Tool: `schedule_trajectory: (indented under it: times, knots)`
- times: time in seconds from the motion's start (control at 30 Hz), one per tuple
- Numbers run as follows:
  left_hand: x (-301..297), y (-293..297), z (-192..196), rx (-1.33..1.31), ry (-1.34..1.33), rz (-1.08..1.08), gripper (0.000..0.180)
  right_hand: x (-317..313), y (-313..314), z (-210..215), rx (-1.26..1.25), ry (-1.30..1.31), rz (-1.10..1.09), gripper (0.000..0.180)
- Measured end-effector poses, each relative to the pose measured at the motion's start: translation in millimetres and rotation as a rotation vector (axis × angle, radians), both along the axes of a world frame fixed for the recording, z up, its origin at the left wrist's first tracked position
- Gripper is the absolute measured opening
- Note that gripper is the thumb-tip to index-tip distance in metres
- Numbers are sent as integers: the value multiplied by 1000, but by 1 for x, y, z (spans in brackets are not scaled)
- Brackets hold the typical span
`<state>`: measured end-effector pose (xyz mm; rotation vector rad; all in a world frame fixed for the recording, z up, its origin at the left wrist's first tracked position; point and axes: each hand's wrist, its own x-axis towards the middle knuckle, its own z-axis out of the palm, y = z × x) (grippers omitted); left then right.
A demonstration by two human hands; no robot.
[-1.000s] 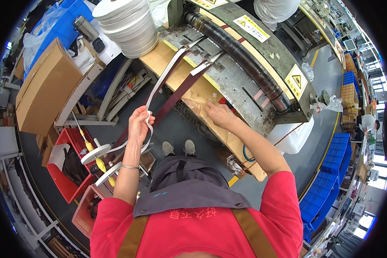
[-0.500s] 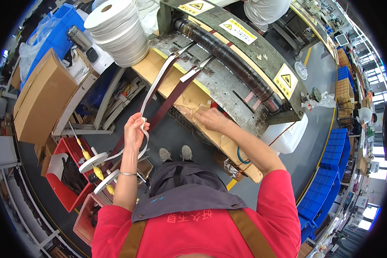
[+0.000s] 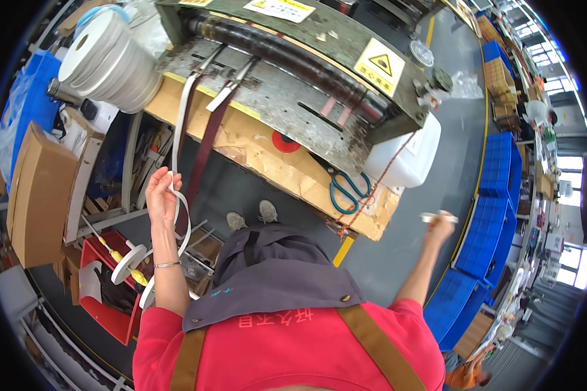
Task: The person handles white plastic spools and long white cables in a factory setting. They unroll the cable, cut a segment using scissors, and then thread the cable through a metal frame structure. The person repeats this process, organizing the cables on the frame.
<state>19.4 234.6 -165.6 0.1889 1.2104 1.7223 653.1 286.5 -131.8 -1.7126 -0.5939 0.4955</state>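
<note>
- While the left hand (image 3: 161, 193) pinches a white strip (image 3: 179, 130) between thumb and fingers, slack loops below it and the upper length runs to the machine's metal bed (image 3: 274, 98).
- The right hand (image 3: 441, 226), well out to the side, is closed around a small white item (image 3: 439, 217), too blurred to identify.
- A maroon strip (image 3: 210, 133) hangs beside the white one.
- Teal-handled scissors (image 3: 349, 192) lie at the wooden board's edge.
- Lower left, a red bin (image 3: 111, 326) holds something dark.
- Beside the machine stands a white jug (image 3: 407, 153), contents hidden.
- Farther right, blue crates (image 3: 482, 225) stand in a row.
</note>
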Motion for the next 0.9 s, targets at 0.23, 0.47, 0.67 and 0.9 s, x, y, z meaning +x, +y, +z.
schedule_trajectory:
  times: [0.23, 0.47, 0.67, 0.9]
  knots:
    - [10, 9, 15, -21, 96, -54, 23, 19, 13, -120, -482, 399, -45, 16]
    - [12, -2, 18, 17, 112, -16, 25, 0, 20, -70, -186, 15, 26, 13]
    - [49, 1, 52, 33, 212, -125, 34, -211, -4, 75, -365, 417, 1293, 7]
    - [74, 4, 63, 35, 234, -124, 29, -426, 12, 21, -168, 176, 1649, 20]
